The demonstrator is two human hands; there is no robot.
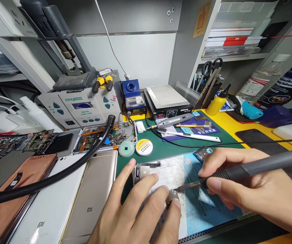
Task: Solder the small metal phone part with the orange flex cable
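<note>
Head view: the right hand (250, 189) grips a grey, ribbed soldering iron (240, 171), tip at 9 o'clock touching a small metal part (172, 196) pinned under the left hand's (138, 217) closed fingertips on a worn blue mat (207, 206). Champagne phone back (95, 200) at 9 o'clock reads "mi".

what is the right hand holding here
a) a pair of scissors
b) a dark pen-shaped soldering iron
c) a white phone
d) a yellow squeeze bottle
b: the right hand grips a dark soldering iron like a pen, its tip aimed at the small metal part that the left hand pins on the blue work mat; the scissors and yellow bottle stand untouched at the back.
</note>
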